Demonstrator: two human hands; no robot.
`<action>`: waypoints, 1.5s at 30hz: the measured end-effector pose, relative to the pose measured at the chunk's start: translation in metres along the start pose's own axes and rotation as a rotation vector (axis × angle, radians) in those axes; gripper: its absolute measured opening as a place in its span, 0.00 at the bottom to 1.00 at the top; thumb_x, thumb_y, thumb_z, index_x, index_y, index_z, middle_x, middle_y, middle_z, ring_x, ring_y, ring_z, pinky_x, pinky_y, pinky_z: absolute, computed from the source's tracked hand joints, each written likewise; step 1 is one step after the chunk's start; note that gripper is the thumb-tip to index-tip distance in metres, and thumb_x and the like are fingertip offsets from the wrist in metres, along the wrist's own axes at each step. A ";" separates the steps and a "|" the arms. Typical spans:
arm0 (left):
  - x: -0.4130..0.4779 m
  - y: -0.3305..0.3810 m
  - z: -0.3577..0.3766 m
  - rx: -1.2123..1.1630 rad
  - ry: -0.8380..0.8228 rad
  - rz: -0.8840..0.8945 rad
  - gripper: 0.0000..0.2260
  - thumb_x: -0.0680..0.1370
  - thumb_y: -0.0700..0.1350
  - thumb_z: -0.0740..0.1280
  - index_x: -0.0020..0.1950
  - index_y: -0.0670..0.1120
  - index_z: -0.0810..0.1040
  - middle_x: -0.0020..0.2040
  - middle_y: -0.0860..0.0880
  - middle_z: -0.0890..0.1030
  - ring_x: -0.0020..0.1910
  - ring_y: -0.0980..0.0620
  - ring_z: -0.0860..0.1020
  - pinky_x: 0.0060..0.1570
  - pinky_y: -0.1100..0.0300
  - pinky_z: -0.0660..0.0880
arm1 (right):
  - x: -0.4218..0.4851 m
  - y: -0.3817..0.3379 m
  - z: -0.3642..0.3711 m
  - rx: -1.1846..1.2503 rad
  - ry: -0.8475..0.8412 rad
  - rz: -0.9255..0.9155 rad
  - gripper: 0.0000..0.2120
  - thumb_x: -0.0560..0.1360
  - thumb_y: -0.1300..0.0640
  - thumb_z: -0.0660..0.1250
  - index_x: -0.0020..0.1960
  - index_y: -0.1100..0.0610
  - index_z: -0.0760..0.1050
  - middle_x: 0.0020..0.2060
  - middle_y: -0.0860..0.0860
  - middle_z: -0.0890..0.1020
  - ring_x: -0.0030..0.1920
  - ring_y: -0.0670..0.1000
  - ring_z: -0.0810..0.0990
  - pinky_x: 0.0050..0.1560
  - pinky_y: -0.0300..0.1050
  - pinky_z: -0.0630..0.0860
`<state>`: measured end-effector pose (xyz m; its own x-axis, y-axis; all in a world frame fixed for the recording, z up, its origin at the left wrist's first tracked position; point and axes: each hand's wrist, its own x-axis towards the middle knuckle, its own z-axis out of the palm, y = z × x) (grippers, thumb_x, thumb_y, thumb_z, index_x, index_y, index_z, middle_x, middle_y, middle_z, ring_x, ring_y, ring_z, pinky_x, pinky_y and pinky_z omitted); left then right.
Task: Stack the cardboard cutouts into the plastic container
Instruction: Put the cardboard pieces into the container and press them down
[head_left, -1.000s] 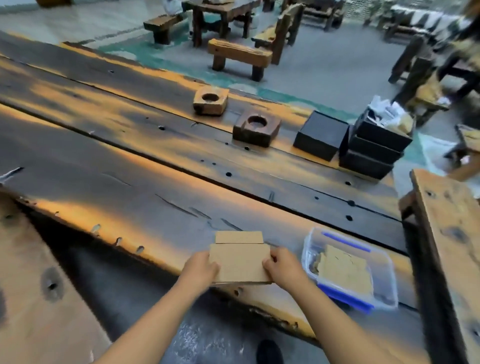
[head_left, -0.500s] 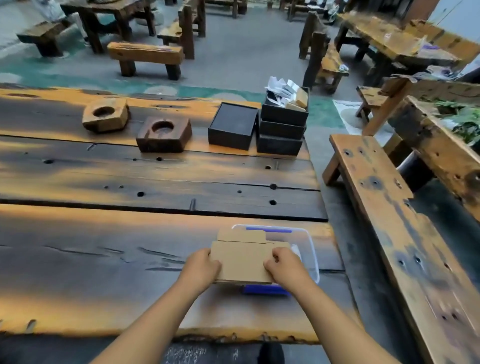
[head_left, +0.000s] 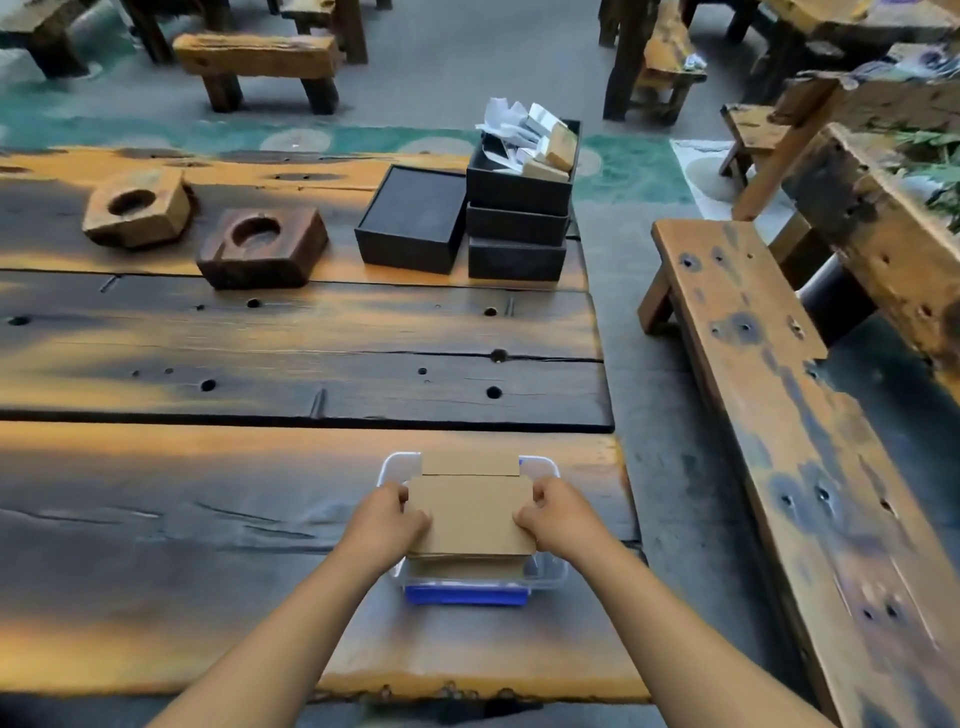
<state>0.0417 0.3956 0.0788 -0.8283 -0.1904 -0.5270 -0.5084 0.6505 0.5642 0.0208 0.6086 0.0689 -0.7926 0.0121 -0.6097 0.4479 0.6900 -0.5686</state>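
Observation:
A flat brown cardboard cutout (head_left: 470, 512) with a tab at its far edge is held level directly over the clear plastic container (head_left: 551, 574), which has blue clips. My left hand (head_left: 387, 519) grips the cutout's left edge and my right hand (head_left: 558, 512) grips its right edge. More cardboard pieces (head_left: 467, 566) lie inside the container beneath it. The cutout hides most of the container's opening. The container stands near the right front corner of the wooden table (head_left: 208, 493).
Two wooden blocks with round holes (head_left: 140, 208) (head_left: 262, 247) and a group of black boxes (head_left: 415, 218), one stack topped with crumpled paper (head_left: 524, 132), sit at the table's far side. A long wooden bench (head_left: 779, 415) runs along the right.
Both hands carried the cutout to the right from the bare table front until it came over the container. The view swung right with them.

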 end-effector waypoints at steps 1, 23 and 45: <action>0.003 0.000 -0.001 0.000 -0.011 -0.003 0.11 0.74 0.45 0.66 0.54 0.44 0.80 0.48 0.45 0.84 0.48 0.47 0.81 0.51 0.52 0.79 | 0.002 0.000 0.001 0.013 -0.008 0.005 0.09 0.73 0.57 0.66 0.37 0.52 0.67 0.37 0.52 0.78 0.43 0.56 0.80 0.48 0.52 0.81; 0.036 -0.017 0.008 0.264 -0.198 0.043 0.06 0.75 0.47 0.64 0.45 0.45 0.71 0.45 0.45 0.80 0.45 0.44 0.77 0.39 0.57 0.68 | 0.013 0.015 0.034 -0.262 0.027 0.121 0.05 0.73 0.55 0.65 0.45 0.55 0.70 0.47 0.56 0.81 0.45 0.55 0.77 0.37 0.44 0.68; 0.042 -0.009 0.002 0.287 -0.395 -0.081 0.09 0.75 0.46 0.64 0.53 0.45 0.71 0.52 0.45 0.80 0.44 0.47 0.78 0.39 0.59 0.73 | 0.023 0.008 0.027 -0.295 -0.074 0.081 0.13 0.74 0.52 0.65 0.55 0.57 0.71 0.55 0.55 0.81 0.53 0.55 0.79 0.49 0.47 0.76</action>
<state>0.0117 0.3835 0.0501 -0.6083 0.0088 -0.7937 -0.4360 0.8319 0.3434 0.0178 0.5945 0.0356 -0.7220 0.0299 -0.6913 0.3600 0.8695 -0.3383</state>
